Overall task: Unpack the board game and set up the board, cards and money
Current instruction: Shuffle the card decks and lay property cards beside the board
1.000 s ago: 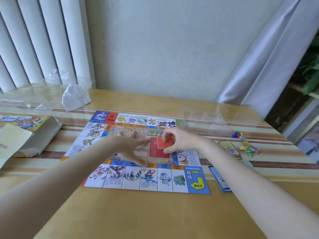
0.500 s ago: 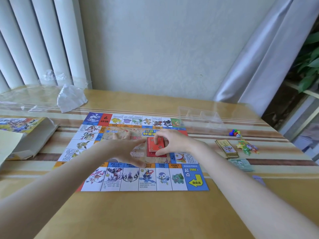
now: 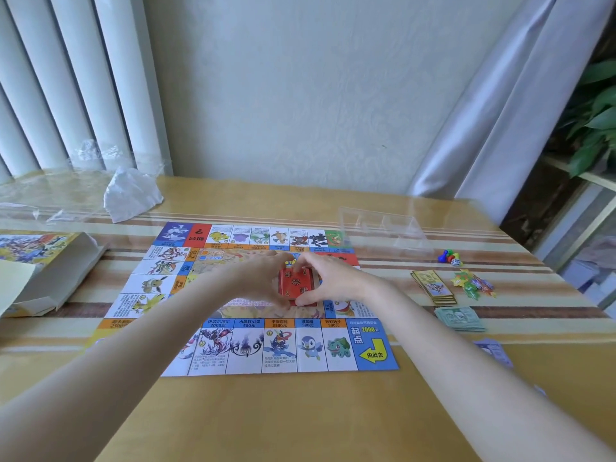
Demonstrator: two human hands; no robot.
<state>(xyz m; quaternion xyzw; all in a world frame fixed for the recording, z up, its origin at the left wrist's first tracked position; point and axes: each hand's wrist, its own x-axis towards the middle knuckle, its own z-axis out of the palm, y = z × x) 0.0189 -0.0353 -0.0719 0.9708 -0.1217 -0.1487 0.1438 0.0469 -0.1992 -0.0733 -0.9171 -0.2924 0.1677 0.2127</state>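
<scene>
The game board [image 3: 280,345] lies unfolded on the table, its coloured squares facing up. A stack of red cards [image 3: 296,284] sits on a red field in the board's middle. My left hand [image 3: 256,278] holds the stack's left edge with curled fingers and thumb. My right hand [image 3: 328,278] pinches its right edge the same way. To the right of the board lie a yellow-edged card pile [image 3: 433,286], green money [image 3: 461,318], purple notes [image 3: 493,351], small pawns with dice [image 3: 448,256] and coloured star tokens [image 3: 473,283].
The open game box [image 3: 50,261] and a yellow sheet [image 3: 13,281] sit at the left. Crumpled plastic wrap [image 3: 131,195] lies at the back left, a clear plastic tray [image 3: 383,228] at the back right. The table's right edge runs near a plant.
Both hands have closed in around the red card stack, squaring it onto the red field in the board's middle. The camera has tilted slightly.
</scene>
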